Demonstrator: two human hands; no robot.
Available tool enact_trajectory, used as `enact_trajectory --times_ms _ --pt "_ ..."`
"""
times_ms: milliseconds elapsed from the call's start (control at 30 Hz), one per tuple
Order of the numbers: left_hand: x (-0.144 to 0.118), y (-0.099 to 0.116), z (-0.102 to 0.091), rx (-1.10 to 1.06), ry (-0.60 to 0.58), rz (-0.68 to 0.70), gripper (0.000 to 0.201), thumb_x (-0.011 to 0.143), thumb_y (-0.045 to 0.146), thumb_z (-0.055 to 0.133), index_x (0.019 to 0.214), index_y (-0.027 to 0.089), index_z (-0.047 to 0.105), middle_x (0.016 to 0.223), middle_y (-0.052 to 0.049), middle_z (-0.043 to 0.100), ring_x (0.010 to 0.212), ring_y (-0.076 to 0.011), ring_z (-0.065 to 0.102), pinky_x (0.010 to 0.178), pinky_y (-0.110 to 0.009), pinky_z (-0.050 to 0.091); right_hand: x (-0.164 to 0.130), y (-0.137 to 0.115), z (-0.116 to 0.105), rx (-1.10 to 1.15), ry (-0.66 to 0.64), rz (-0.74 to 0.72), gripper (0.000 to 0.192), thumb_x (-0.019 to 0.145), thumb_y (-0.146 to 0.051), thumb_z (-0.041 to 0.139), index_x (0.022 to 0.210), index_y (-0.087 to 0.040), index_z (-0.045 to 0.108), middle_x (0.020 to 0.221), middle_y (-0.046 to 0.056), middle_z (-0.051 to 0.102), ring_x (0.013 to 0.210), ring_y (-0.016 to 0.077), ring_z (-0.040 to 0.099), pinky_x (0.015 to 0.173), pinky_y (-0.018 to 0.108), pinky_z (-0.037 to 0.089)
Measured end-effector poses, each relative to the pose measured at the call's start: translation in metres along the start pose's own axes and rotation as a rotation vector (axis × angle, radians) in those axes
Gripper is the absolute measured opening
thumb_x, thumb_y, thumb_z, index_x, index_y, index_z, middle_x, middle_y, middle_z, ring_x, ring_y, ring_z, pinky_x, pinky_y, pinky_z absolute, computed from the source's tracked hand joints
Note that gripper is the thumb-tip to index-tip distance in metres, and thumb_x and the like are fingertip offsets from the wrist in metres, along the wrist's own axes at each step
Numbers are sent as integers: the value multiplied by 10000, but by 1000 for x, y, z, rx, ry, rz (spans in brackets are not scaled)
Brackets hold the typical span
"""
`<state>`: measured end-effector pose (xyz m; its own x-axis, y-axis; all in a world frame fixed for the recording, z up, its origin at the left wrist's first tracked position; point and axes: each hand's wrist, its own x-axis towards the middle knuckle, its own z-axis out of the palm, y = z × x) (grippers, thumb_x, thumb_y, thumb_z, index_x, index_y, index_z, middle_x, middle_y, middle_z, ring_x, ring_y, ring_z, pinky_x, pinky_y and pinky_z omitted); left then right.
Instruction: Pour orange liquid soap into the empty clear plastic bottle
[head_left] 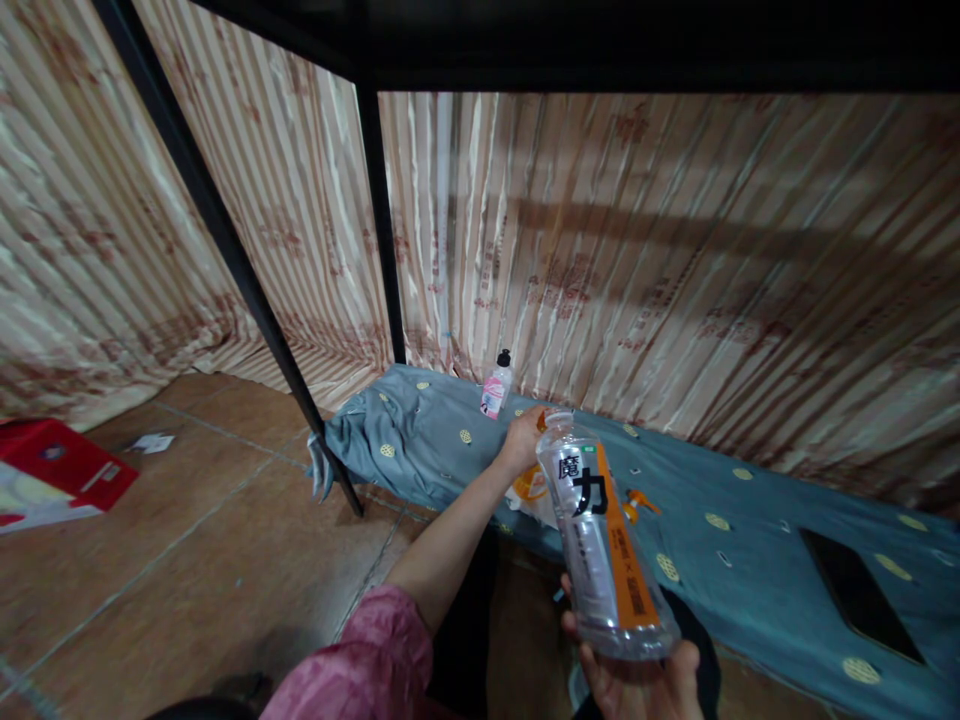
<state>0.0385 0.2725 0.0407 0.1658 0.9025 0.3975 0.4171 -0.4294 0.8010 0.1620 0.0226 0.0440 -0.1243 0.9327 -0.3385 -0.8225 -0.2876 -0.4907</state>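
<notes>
Right hand (637,675), at 5 o'clock, cupped around the base of a clear plastic bottle with an orange label (604,540), tilted top-away. Left hand (523,437), centre, fingers closed at the bottle's cap. At 12 o'clock, a small pink-labelled bottle (496,386) stands on the blue patterned mattress (750,500)

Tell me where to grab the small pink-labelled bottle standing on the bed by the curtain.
Grip the small bottle around its body below the black cap, coming from the front: it stands upright, apart from other things, with the curtain close behind it.
</notes>
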Motion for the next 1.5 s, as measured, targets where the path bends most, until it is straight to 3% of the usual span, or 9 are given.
enact_trajectory --times_ms 533,1200,1500 --pt "0 -1 1 4 7 -22 251 830 354 593 1004 181 645 984 -56 705 912 -192 650 855 -303 514 0 0 -1 -38 -30 -5 544 586 -692 723 997 -337 753 1063 82 778 870 261 748 690 243 596" --pt "1 -4 2 -7 4 2 236 829 341 606 985 171 650 996 -58 707 925 -191 654 865 -292 508 1 1 -1 -11 25 4 593 508 -659 789 983 -306 765 1037 81 784 834 285 754 658 251 611" --pt "1 -4 2 -9 2 16 229 823 316 615 984 157 648 1012 -73 702 951 -198 649 880 -297 499 0 -1 1 -3 -10 12 571 544 -648 779 993 -297 764 1044 84 783 849 290 750 668 250 610"
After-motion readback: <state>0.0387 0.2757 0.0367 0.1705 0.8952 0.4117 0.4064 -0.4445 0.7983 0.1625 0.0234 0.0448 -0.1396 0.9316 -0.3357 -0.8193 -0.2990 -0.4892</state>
